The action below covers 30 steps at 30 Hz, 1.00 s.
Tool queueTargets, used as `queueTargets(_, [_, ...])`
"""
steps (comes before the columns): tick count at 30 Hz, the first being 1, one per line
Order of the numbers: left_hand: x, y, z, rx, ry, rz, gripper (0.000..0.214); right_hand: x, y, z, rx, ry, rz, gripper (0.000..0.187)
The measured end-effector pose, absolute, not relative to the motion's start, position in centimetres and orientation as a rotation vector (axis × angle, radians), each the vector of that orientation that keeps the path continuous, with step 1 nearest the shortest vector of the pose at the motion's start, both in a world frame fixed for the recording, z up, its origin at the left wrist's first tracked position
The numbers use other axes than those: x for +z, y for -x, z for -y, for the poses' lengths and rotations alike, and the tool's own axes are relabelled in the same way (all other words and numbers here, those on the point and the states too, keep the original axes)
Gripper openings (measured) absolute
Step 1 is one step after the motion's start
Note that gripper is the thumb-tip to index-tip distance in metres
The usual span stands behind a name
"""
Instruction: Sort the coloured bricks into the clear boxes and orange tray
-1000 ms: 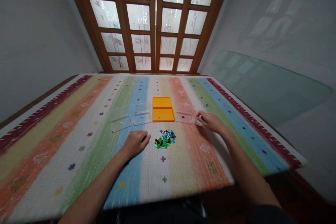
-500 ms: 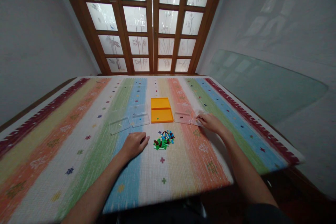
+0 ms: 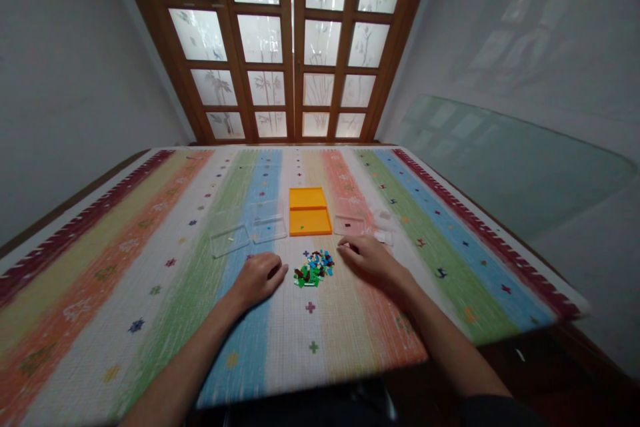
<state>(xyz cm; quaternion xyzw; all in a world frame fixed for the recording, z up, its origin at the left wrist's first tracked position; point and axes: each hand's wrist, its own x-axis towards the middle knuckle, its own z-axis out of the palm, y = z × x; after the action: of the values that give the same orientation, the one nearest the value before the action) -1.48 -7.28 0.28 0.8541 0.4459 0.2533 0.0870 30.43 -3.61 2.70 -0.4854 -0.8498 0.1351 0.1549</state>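
A small pile of mixed building bricks [image 3: 314,269], green, blue, brown and pale, lies on the striped tablecloth between my hands. My left hand [image 3: 260,275] rests on the cloth left of the pile, its fingers curled in and no piece showing in it. To the right of the pile, my right hand [image 3: 369,257] hovers low, thumb and forefinger slightly apart and pointing at the bricks; I see nothing between them. Beyond the pile lies an open yellow case [image 3: 311,233] with a small green piece [image 3: 301,227] inside.
Left of the yellow case are two clear boxes, one with a pale piece [image 3: 231,239], the other with a blue piece [image 3: 269,228]. On its right, a clear box holds a brown piece [image 3: 348,225]; another clear box [image 3: 391,237] sits partly behind my right hand.
My right hand has moved left and nearer, from the far-right clear box to beside the brick pile. My left hand has stayed in place.
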Motion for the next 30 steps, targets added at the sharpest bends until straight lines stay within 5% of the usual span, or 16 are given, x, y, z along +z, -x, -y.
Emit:
queueTargets(5, [1.4, 0.8, 8.2, 0.777, -2.480, -1.120, 0.017, 1.3, -29.8, 4.4, 0.352, 1.412, 2.505, 0.025])
queueTargets(30, [2.5, 1.3, 5.9, 0.890, -2.383, -1.185, 0.015, 1.5, -29.6, 4.9, 0.330, 1.449, 2.509, 0.023])
